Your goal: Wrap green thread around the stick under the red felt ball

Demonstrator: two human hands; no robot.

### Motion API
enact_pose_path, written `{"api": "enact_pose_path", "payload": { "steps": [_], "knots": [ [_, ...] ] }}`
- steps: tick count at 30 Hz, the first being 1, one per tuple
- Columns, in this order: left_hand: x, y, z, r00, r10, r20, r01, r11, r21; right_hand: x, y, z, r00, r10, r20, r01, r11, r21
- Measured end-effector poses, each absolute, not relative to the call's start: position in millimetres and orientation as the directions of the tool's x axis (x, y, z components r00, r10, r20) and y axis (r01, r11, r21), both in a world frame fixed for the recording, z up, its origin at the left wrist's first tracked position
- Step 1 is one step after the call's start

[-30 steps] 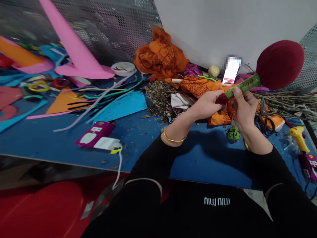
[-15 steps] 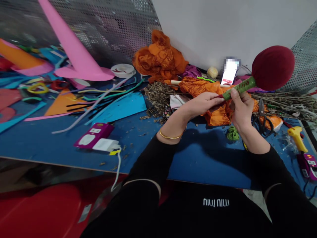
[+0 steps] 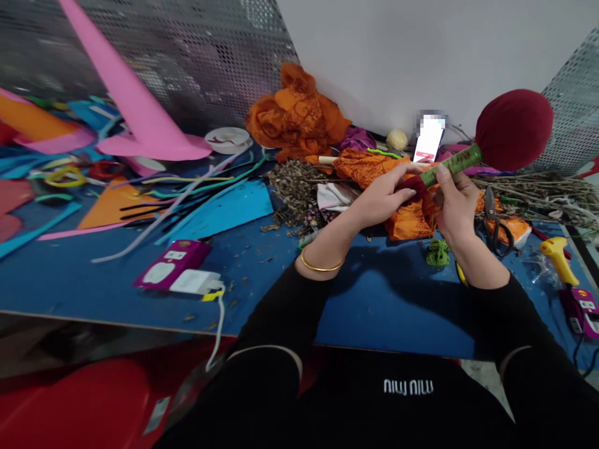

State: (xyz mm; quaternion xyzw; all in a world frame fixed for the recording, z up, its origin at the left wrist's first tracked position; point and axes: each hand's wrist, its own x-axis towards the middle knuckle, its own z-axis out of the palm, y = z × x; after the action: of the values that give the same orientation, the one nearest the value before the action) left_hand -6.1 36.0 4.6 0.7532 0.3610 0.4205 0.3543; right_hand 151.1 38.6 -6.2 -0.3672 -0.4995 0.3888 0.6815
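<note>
A stick with a round dark red cloth head and a green-wrapped handle is held tilted above the table, its head up to the right. My right hand is closed round the green handle, thumb on top. At the lower end, where dark red cloth shows, my left hand curls its fingers and thumb about the cloth. Behind and below the hands lies crumpled orange fabric. A small bundle of green string rests under my right wrist, and black scissors lie to its right.
A yellow glue gun and a purple power box are at the right. Dried twigs lie behind. A lit phone leans at the back. Leftward are a pink cone hat, blue foam sheet and another purple box.
My left hand has loosened and shifted slightly left and down, with its thumb farther from the fingers and more red cloth showing. My right hand keeps its hold. The view has shifted slightly.
</note>
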Motion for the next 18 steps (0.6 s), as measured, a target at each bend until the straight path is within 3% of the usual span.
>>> {"api": "enact_pose_path", "payload": {
  "steps": [5, 12, 15, 18],
  "knots": [
    [-1, 30, 8, 0.412, 0.829, 0.377, 0.423, -0.541, 0.727, 153, 42, -7, 0.22, 0.886, 0.408, -0.149, 0.444, -0.884],
    [12, 25, 6, 0.26, 0.893, 0.366, 0.603, -0.447, 0.662, 151, 42, -9, 0.205, 0.874, 0.44, -0.109, 0.467, -0.877],
    [9, 27, 7, 0.32, 0.876, 0.36, 0.582, -0.482, 0.655, 150, 40, -5, 0.199, 0.892, 0.406, -0.132, 0.435, -0.891],
    [3, 28, 10, 0.379, 0.863, 0.333, 0.473, -0.49, 0.732, 148, 38, -3, 0.198, 0.896, 0.398, -0.168, 0.43, -0.887]
  ]
}}
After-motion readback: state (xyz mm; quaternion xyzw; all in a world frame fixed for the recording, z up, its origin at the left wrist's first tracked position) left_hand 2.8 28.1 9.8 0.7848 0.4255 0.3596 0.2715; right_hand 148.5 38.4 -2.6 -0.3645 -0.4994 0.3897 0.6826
